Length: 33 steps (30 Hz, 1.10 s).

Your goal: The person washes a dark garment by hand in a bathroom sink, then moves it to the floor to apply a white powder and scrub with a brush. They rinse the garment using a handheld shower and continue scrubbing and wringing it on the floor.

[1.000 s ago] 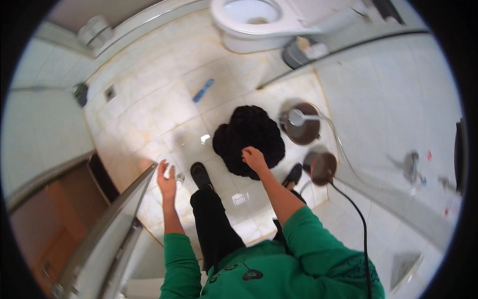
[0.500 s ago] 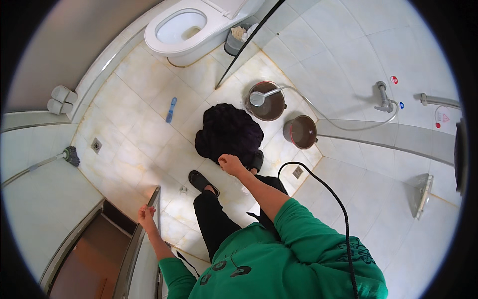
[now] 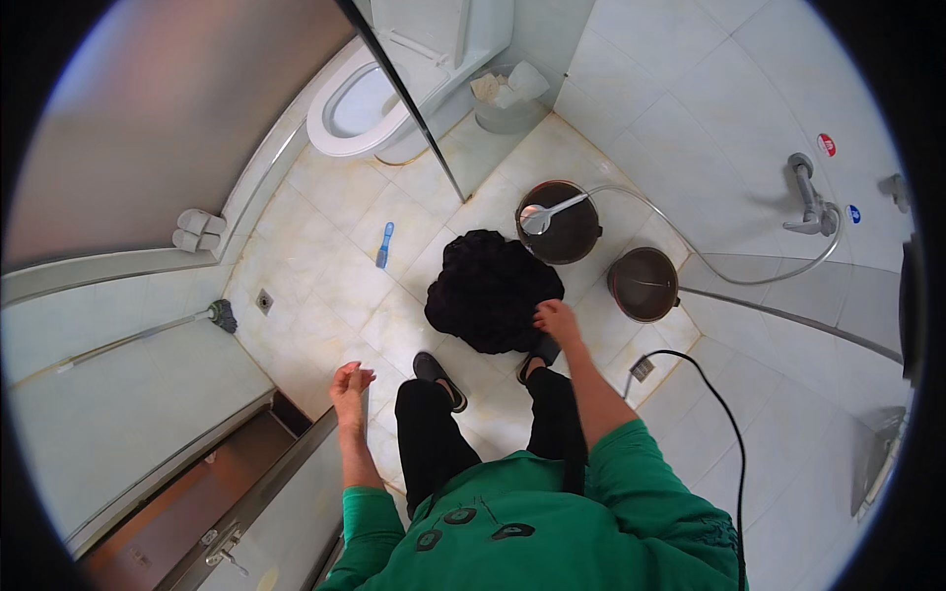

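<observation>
A black heap of fabric [image 3: 488, 295], its folds too dark to tell apart, lies on the tiled floor in front of my feet. My right hand [image 3: 558, 321] hovers by the heap's right edge, fingers loosely bent and slightly apart, with nothing visible in them. Over at the left, my left hand [image 3: 351, 391] hangs in the air near the top edge of the door [image 3: 281, 492]; its fingers are spread and it holds nothing. A brown bucket [image 3: 576, 246] stands beyond the heap, with a shower head [image 3: 535, 220] over its rim.
A second brown bucket [image 3: 643, 284] stands right of the heap. A blue brush [image 3: 384, 244] lies on the floor to the left. Farther off are a glass panel's dark edge [image 3: 406, 98], a toilet [image 3: 340, 145] and a waste bin [image 3: 507, 113]. The shower hose [image 3: 724, 279] runs to a wall tap [image 3: 808, 197].
The view has shifted, so the room appears displaced. My right hand's fingers have loosened from a closed curl. My left hand has moved forward from the door's edge, its fingers more spread.
</observation>
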Available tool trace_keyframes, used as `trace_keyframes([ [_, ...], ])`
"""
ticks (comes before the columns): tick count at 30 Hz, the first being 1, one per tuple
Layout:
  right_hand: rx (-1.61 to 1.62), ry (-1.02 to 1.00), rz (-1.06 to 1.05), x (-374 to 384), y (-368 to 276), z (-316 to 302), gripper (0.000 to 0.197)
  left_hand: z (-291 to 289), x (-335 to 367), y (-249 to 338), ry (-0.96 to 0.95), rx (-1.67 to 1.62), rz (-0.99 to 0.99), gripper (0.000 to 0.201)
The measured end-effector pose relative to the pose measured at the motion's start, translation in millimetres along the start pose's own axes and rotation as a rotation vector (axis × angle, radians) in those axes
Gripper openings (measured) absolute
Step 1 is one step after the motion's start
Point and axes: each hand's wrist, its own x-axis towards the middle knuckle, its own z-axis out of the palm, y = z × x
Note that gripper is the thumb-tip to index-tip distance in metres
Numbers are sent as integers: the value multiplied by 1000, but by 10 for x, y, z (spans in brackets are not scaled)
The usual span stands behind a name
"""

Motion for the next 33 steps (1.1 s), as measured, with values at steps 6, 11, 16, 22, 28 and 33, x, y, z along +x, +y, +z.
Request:
trace_keyframes([
  [6,152,257,23,171,99,-828,23,356,311,317,-122,89,-39,13],
  [11,299,428,78,74,244,-571,23,183,1131,522,-217,203,-89,14],
  [16,491,639,150,-401,414,412,22,-116,2539,811,-478,323,-65,20],
  [22,774,684,208,-505,200,1883,19,-830,3740,1469,-396,481,-29,20],
  [28,962,646,164,-737,91,2817,15,-924,3936,1618,-589,718,-162,23],
  [33,986,761,300,-1061,301,3129,21,-474,3693,1554,-820,884,-209,21],
])
